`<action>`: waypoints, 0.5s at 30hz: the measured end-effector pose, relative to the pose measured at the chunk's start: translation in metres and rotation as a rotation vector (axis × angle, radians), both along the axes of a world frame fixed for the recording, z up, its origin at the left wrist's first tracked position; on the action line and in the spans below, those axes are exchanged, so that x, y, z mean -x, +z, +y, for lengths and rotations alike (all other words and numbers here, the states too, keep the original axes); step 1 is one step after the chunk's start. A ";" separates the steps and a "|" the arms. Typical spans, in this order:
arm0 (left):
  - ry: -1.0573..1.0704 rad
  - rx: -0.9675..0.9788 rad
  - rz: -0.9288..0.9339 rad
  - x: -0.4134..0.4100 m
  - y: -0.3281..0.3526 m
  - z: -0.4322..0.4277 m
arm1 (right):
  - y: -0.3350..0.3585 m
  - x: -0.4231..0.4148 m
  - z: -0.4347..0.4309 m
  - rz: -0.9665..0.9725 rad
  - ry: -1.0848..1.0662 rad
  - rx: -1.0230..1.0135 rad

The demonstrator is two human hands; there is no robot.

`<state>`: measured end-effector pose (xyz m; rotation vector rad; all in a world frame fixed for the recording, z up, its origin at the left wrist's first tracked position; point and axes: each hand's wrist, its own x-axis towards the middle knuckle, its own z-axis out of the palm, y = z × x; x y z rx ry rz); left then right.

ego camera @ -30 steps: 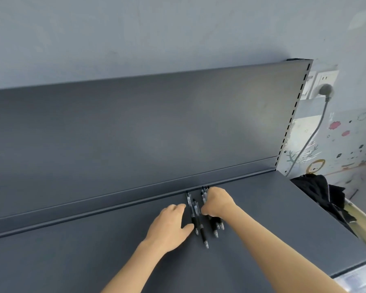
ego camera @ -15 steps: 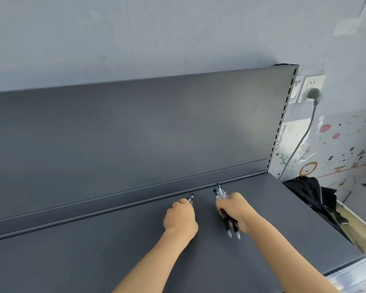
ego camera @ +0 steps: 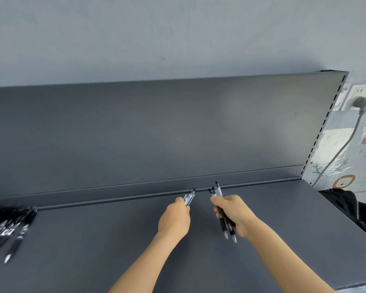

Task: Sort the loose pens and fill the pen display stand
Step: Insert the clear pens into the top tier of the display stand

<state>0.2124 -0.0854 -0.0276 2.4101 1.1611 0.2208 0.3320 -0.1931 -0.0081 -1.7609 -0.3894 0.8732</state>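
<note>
My left hand (ego camera: 174,218) grips a small bunch of black pens (ego camera: 189,197) whose ends stick out past my fingers toward the back panel. My right hand (ego camera: 234,214) holds another bunch of black pens (ego camera: 224,224), their tips pointing down toward me and their caps up near the shelf's back ledge. Both hands hover just above the dark grey shelf (ego camera: 283,240), a short gap between them. A pile of loose black pens (ego camera: 7,228) lies on the shelf at the far left. No pen display stand shows in this view.
The grey back panel (ego camera: 156,134) rises behind the shelf, with a slotted upright (ego camera: 323,127) at its right end. A wall socket with a plugged cable (ego camera: 359,103) and a dark garment (ego camera: 347,206) lie to the right, past the shelf's edge.
The pens that lay between my hands have been gathered into two bunches, one in each hand. My view has swung left, bringing a pile of pens into sight.
</note>
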 end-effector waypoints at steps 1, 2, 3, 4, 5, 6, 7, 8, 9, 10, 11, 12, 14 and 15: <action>0.022 0.022 -0.026 0.011 0.001 0.006 | 0.002 0.011 0.007 0.016 0.017 -0.012; 0.041 0.052 -0.050 0.022 0.001 0.013 | 0.005 0.023 0.014 0.036 0.030 -0.024; 0.057 0.102 -0.086 0.034 0.000 0.019 | 0.007 0.035 0.022 0.062 0.042 -0.036; 0.070 0.165 -0.134 0.047 -0.001 0.026 | 0.008 0.048 0.029 0.094 0.054 -0.048; 0.082 0.226 -0.183 0.062 -0.002 0.033 | 0.010 0.061 0.036 0.127 0.069 -0.060; 0.095 0.266 -0.222 0.078 -0.002 0.039 | 0.012 0.075 0.044 0.156 0.087 -0.067; 0.106 0.285 -0.246 0.095 0.001 0.044 | 0.013 0.089 0.053 0.178 0.106 -0.071; 0.120 0.298 -0.272 0.113 0.002 0.050 | 0.014 0.105 0.061 0.195 0.123 -0.072; 0.134 0.310 -0.306 0.131 0.004 0.055 | 0.014 0.121 0.070 0.207 0.132 -0.072; 0.148 0.316 -0.340 0.149 0.006 0.061 | 0.015 0.137 0.080 0.217 0.133 -0.073; 0.164 0.319 -0.368 0.167 0.008 0.067 | 0.016 0.154 0.089 0.222 0.131 -0.077; 0.181 0.319 -0.391 0.185 0.010 0.073 | 0.017 0.172 0.098 0.225 0.133 -0.083; 0.217 0.332 -0.434 0.223 0.012 0.086 | 0.019 0.208 0.114 0.243 0.152 -0.106; 0.236 0.345 -0.457 0.242 0.014 0.093 | 0.021 0.226 0.123 0.256 0.163 -0.122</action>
